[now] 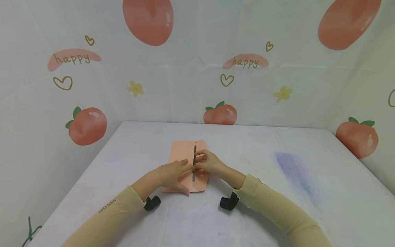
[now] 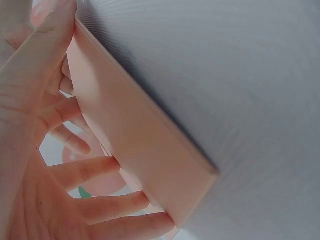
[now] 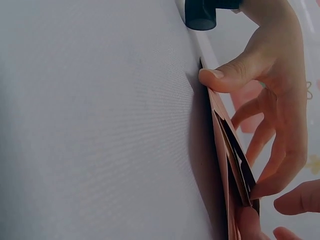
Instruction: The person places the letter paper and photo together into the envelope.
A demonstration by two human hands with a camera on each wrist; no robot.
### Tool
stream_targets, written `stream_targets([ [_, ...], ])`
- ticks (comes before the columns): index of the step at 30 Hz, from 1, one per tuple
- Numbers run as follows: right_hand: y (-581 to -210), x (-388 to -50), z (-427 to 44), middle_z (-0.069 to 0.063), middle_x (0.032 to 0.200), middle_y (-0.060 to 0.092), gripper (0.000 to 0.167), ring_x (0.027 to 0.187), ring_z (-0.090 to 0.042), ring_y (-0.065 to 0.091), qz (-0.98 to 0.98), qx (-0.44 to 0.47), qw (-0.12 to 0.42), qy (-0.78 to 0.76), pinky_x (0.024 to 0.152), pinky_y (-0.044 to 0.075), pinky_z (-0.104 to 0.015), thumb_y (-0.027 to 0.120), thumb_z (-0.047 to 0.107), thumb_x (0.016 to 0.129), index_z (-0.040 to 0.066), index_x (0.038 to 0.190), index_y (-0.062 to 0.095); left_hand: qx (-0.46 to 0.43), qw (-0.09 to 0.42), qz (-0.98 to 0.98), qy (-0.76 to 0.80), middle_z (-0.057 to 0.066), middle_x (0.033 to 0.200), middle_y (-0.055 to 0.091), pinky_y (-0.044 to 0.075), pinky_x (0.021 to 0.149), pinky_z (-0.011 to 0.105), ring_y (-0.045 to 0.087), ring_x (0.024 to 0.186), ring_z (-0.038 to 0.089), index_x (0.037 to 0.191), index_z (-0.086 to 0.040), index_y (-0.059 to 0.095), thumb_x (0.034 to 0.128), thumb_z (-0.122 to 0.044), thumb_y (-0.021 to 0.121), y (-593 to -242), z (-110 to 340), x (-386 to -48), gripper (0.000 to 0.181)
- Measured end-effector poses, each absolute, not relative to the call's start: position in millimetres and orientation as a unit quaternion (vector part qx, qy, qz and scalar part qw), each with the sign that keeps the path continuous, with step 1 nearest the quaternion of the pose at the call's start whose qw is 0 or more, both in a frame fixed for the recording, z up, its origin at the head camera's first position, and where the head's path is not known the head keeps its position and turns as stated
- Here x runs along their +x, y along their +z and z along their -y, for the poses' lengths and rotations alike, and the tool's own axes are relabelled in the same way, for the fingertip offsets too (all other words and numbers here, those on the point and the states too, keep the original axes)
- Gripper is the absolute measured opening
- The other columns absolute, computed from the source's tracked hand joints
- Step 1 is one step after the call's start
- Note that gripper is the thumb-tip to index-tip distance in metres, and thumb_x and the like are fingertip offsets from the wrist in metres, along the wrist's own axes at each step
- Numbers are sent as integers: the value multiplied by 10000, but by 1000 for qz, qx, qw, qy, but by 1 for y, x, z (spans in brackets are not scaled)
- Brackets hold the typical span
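A peach-coloured paper envelope (image 1: 180, 151) lies on the white table, with a long dark slit along its right part. In the right wrist view the envelope's layers (image 3: 227, 150) stand apart, with dark edges between them. My left hand (image 1: 172, 173) rests on the envelope, fingers spread over its face, thumb near its front edge. Its index fingertip touches the slit's edge. My right hand (image 1: 211, 164) is over the envelope's right side, fingers loosely bent. One right fingertip (image 3: 250, 225) touches the opening, while another right finger (image 3: 300, 197) stands apart from it. The envelope's contents are mostly hidden.
Black wrist devices (image 1: 152, 203) sit under both forearms. A purple smudge (image 1: 294, 171) marks the table's right side. Behind the table hangs a white cloth (image 1: 185, 75) printed with peaches, hearts and flowers.
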State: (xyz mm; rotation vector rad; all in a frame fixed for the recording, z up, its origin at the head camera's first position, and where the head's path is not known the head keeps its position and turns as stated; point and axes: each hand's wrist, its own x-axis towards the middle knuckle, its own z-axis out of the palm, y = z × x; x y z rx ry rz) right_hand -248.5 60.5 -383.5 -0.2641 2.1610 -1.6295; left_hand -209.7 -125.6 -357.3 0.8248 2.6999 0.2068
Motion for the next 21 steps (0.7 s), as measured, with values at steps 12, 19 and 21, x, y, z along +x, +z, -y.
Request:
stream_targets([
  [12, -383, -248, -60, -242, 1280, 522, 473, 897, -194, 651, -773, -93, 215, -589, 767, 567, -339, 564, 4, 860, 22, 1313, 429, 289, 161, -940, 78, 167, 1503, 302, 419, 980, 549, 359, 1355, 387, 1376, -287, 381, 704, -595, 707, -356, 125, -209, 808],
  [19, -383, -248, -61, -233, 1270, 543, 471, 891, -195, 656, -776, -93, 215, -585, 760, 568, -328, 568, 1, 853, 25, 1304, 438, 286, 165, -941, 76, 169, 1512, 287, 412, 985, 556, 342, 1365, 388, 1394, -288, 361, 697, -604, 708, -356, 125, -211, 840],
  [21, -384, -248, -61, -242, 1270, 541, 473, 883, -188, 657, -776, -96, 216, -585, 759, 568, -328, 565, -2, 853, 16, 1307, 434, 285, 167, -941, 76, 169, 1515, 281, 408, 990, 557, 338, 1368, 388, 1399, -287, 358, 695, -605, 708, -357, 125, -211, 848],
])
